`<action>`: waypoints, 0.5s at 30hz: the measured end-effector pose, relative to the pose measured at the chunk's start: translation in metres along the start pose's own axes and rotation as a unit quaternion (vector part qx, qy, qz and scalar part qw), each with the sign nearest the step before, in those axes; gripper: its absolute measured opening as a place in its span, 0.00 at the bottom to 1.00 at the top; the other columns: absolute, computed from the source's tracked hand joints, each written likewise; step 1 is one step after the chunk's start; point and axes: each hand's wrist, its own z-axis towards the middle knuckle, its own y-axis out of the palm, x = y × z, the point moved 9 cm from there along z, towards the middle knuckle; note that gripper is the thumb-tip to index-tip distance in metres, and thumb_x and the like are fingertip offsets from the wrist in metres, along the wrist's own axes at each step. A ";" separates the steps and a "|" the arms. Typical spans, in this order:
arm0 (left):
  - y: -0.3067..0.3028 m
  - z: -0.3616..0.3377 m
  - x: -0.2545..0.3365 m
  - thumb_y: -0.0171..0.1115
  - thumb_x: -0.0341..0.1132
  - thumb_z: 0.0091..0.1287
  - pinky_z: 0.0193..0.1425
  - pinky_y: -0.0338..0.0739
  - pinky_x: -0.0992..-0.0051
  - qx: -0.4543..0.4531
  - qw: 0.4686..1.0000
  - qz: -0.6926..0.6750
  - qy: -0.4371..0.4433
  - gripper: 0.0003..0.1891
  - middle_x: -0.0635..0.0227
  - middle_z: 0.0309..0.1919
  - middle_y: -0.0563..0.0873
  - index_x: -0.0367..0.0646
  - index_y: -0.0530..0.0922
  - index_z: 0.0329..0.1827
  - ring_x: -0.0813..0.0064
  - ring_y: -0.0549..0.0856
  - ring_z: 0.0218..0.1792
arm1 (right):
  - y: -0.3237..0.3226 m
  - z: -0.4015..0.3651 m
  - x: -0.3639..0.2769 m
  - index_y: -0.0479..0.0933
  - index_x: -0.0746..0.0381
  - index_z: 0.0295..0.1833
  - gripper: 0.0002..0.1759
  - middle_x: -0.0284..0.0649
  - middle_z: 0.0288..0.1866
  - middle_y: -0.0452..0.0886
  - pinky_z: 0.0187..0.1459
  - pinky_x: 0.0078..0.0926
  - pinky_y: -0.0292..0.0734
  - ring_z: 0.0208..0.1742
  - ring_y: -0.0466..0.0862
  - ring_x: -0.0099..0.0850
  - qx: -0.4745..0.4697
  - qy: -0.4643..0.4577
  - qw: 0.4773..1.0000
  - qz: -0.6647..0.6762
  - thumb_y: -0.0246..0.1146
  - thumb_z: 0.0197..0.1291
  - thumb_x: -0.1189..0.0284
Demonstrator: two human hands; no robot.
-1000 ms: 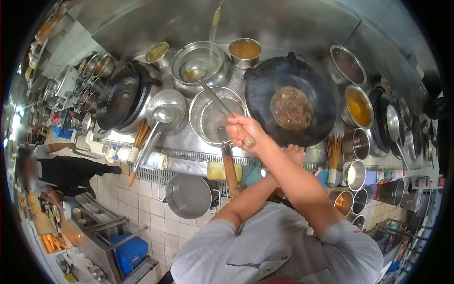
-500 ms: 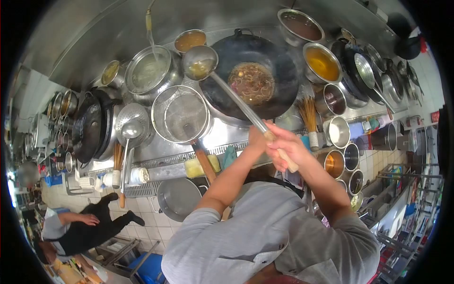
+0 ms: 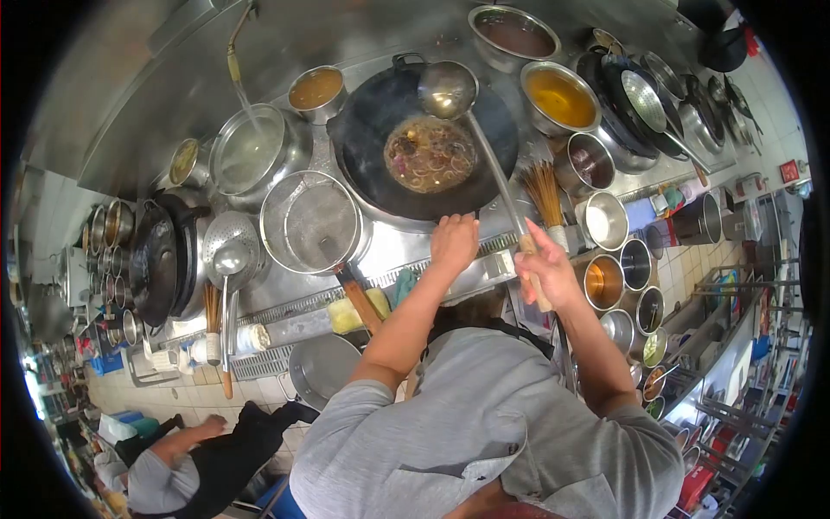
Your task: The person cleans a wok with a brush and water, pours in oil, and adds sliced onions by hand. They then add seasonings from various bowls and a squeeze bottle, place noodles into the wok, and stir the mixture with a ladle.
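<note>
My right hand point(image 3: 548, 266) is closed around the wooden end of a long metal ladle point(image 3: 493, 157). The ladle's bowl is over the far part of a black wok point(image 3: 359, 143). Brown liquid with sliced pieces point(image 3: 430, 156) lies in the wok's bottom, and faint steam shows over it. My left hand point(image 3: 456, 242) is closed at the wok's near rim, where its fingers cover the near handle. A wire-mesh strainer point(image 3: 311, 221) rests left of the wok. Whether the ladle holds anything, I cannot make out.
Right of the wok stand a bowl of yellow liquid point(image 3: 562, 97), a bamboo brush point(image 3: 544, 195) and several metal pots. On the left are a pot under a running tap point(image 3: 249, 149) and a perforated skimmer point(image 3: 233, 242). A person point(image 3: 216, 458) is behind, lower left.
The ladle's bowl has swung right from the wok's left edge to over its far part. My left hand now sits apart from my right, at the wok's near rim. The person behind has moved.
</note>
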 end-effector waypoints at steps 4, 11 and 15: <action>-0.002 0.000 0.002 0.56 0.40 0.79 0.54 0.79 0.50 -0.010 1.000 0.002 0.006 0.14 0.50 0.40 0.87 0.38 0.84 0.43 0.47 0.85 0.46 | -0.022 -0.010 -0.001 0.52 0.59 0.87 0.45 0.37 0.26 0.75 0.14 0.28 0.72 0.11 0.72 0.27 0.036 -0.026 0.998 0.032 0.62 0.67 0.79; -0.006 0.001 0.003 0.55 0.40 0.79 0.54 0.79 0.50 -0.039 0.999 0.003 -0.004 0.15 0.51 0.41 0.87 0.38 0.83 0.43 0.48 0.85 0.46 | -0.063 -0.069 -0.010 0.54 0.59 0.87 0.44 0.38 0.26 0.75 0.13 0.26 0.69 0.11 0.70 0.26 0.049 -0.047 0.982 0.177 0.59 0.66 0.79; -0.005 0.000 0.000 0.55 0.41 0.80 0.54 0.80 0.50 -0.029 1.000 -0.002 0.000 0.15 0.52 0.41 0.87 0.38 0.83 0.43 0.48 0.85 0.46 | -0.081 -0.108 -0.004 0.58 0.60 0.85 0.41 0.36 0.23 0.74 0.12 0.22 0.68 0.10 0.68 0.24 0.145 -0.024 0.989 0.032 0.56 0.64 0.80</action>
